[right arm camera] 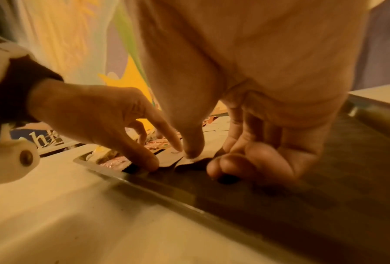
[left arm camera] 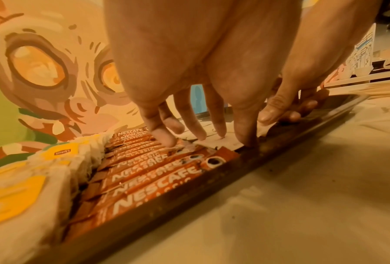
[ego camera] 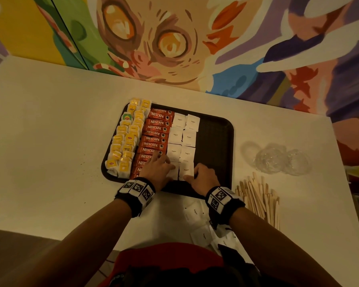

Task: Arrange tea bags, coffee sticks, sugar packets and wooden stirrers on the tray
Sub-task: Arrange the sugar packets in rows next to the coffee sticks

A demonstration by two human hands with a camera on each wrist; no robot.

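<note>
sugar packets on tray (ego camera: 181,141): two columns, four rows, flat, right of the coffee sticks (ego camera: 154,139); nearest row at the tray's near edge, between the two hands
nearest pair: left packet (ego camera: 173,172) under the left fingers, right packet (ego camera: 186,170) touched by the right thumb; the two sit just beside each other, a thin gap between
left hand (ego camera: 159,169): fingers spread and fairly straight, tips pressing down on packet and coffee stick ends, nothing gripped; left wrist view shows tips (left arm camera: 164,137) on the sticks and on the white paper
right hand (ego camera: 204,177): thumb on the right packet's near corner, other fingers curled under on bare tray, holding nothing I can see
tray (ego camera: 216,141): dark, right third bare, long side runs away from the person
tea bags (ego camera: 125,141): two columns at far left, on the tray
spare sugar packets (ego camera: 197,216): loose on the table, near side of the tray, closest to the right wrist
stirrers (ego camera: 259,198): pile on the table, right of the tray, long axis roughly front to back, well nearer the right hand; none on tray yet
judgement: sugar step closing out, stirrers next, right hand is the natural reach, bare strip lies between it and the pile
plastic wrap (ego camera: 278,157): crumpled, on the table beyond the stirrers
</note>
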